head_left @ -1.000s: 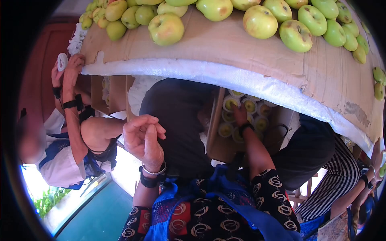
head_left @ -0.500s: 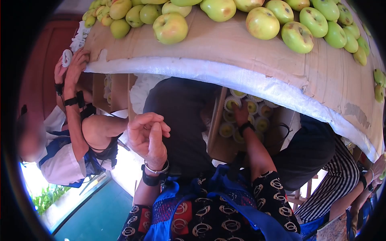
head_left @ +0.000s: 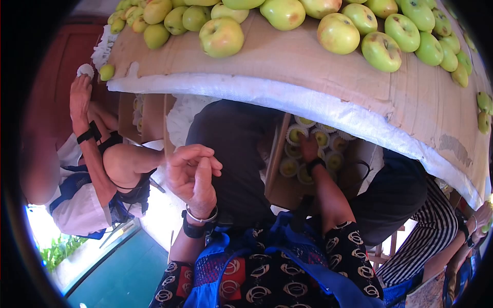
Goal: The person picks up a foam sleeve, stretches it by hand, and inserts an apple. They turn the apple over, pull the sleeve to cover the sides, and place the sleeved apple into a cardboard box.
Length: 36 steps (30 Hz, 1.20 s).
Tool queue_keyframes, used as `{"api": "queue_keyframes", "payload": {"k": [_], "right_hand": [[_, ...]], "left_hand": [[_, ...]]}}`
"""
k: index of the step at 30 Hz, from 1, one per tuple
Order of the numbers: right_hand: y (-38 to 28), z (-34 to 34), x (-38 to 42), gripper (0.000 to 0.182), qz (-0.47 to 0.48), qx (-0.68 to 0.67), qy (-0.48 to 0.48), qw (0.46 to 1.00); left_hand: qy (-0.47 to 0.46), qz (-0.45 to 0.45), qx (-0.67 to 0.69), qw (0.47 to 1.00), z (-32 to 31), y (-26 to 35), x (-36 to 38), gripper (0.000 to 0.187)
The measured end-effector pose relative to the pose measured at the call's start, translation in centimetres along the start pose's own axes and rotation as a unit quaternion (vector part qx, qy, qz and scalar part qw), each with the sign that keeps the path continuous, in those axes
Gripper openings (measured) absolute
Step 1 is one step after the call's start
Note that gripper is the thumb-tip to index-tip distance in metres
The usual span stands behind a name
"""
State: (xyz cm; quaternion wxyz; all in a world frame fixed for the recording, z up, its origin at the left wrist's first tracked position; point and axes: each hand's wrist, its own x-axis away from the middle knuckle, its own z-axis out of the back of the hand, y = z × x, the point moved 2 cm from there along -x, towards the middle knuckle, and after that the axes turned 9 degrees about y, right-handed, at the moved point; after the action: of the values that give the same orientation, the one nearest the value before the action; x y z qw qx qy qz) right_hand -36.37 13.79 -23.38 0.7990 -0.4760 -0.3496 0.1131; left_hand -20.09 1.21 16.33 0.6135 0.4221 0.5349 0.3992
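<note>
My left hand (head_left: 195,177) is raised over my lap, its fingers curled in and the thumb close to them, and nothing shows in its grip. My right hand (head_left: 309,148) reaches down into an open cardboard box (head_left: 278,159) below the table edge. Its fingers rest at a green apple (head_left: 296,134) in a white foam net, and the fingertips are partly hidden in shadow. Several more netted apples (head_left: 335,160) sit around it in the box.
Many loose green apples (head_left: 221,37) lie on the cardboard-covered tabletop (head_left: 287,64). White foam nets (head_left: 182,115) are heaped left of my knee. A co-worker's hand (head_left: 80,92) at the left holds a foam net (head_left: 85,70); another person's hand (head_left: 482,215) shows far right.
At the left, the co-worker's hands have drawn away from the table corner, where a small apple now shows. My left hand has shifted slightly right; my right hand stays in the box.
</note>
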Motion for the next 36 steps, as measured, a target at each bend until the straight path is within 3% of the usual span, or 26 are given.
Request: {"api": "queue_keyframes", "payload": {"k": [5, 7, 14, 16, 17, 19, 23, 24, 25, 27, 28, 30, 31, 34, 36], "right_hand": [[-0.8, 0.7, 0.5, 0.054, -0.066, -0.091, -0.032, 0.993], [-1.0, 0.9, 0.3, 0.056, 0.109, 0.073, -0.132, 0.983], [-4.0, 1.9, -0.4, 0.056, 0.039, 0.194, -0.129, 0.972], [-2.6, 2.4, -0.7, 0.060, 0.223, 0.361, -0.128, 0.896], [-2.6, 2.9, -1.0, 0.060, 0.227, 0.364, -0.124, 0.895], [-5.8, 4.2, -0.4, 0.064, 0.284, 0.514, -0.217, 0.780], [-11.2, 7.9, -0.2, 0.053, 0.258, 0.546, -0.258, 0.754], [-12.2, 9.2, -0.1, 0.046, 0.007, 0.210, -0.206, 0.956], [-12.9, 10.0, 0.2, 0.040, -0.240, -0.176, -0.112, 0.948], [-17.1, 11.8, 2.2, 0.037, -0.185, -0.208, -0.155, 0.948], [-20.0, 12.8, 3.8, 0.034, -0.138, -0.238, -0.200, 0.940], [-23.7, 14.8, 6.4, 0.032, -0.095, -0.251, -0.235, 0.934], [-25.3, 15.9, 7.8, 0.030, -0.058, -0.265, -0.268, 0.924], [-28.1, 19.5, 10.9, 0.032, 0.010, -0.335, -0.238, 0.912], [-28.0, 21.7, 11.3, 0.032, 0.006, -0.460, -0.210, 0.863]], "left_hand": [[0.002, -0.008, -0.007, 1.000, -0.3, 0.0, 0.2, 0.019], [-0.002, 0.003, -0.002, 1.000, -0.2, 0.2, 0.2, 0.019], [0.009, 0.013, 0.002, 1.000, -0.3, 0.4, 0.1, 0.018], [-0.014, 0.010, -0.006, 1.000, -0.3, 0.4, 0.1, 0.018], [-0.012, 0.008, 0.000, 1.000, -0.3, 0.5, 0.2, 0.018], [0.014, 0.046, 0.033, 0.998, -0.4, 0.5, 0.3, 0.015], [0.016, 0.055, 0.061, 0.997, 0.3, 0.3, 0.1, 0.015], [-0.005, 0.059, 0.070, 0.996, 0.9, 0.0, 0.0, 0.019], [-0.004, 0.053, 0.077, 0.996, 1.3, -0.2, -0.1, 0.019], [-0.005, 0.127, 0.156, 0.980, 2.0, -0.4, -0.5, 0.023], [-0.002, 0.120, 0.160, 0.980, 2.5, 0.0, -1.0, 0.023], [-0.022, 0.258, 0.182, 0.949, 2.9, 0.5, -1.8, 0.029], [-0.023, 0.254, 0.186, 0.949, 3.0, 1.1, -2.3, 0.029], [-0.101, 0.229, 0.051, 0.967, 3.2, 2.2, -4.2, 0.038], [-0.093, 0.210, 0.087, 0.969, 3.3, 3.1, -5.4, 0.037]]}}
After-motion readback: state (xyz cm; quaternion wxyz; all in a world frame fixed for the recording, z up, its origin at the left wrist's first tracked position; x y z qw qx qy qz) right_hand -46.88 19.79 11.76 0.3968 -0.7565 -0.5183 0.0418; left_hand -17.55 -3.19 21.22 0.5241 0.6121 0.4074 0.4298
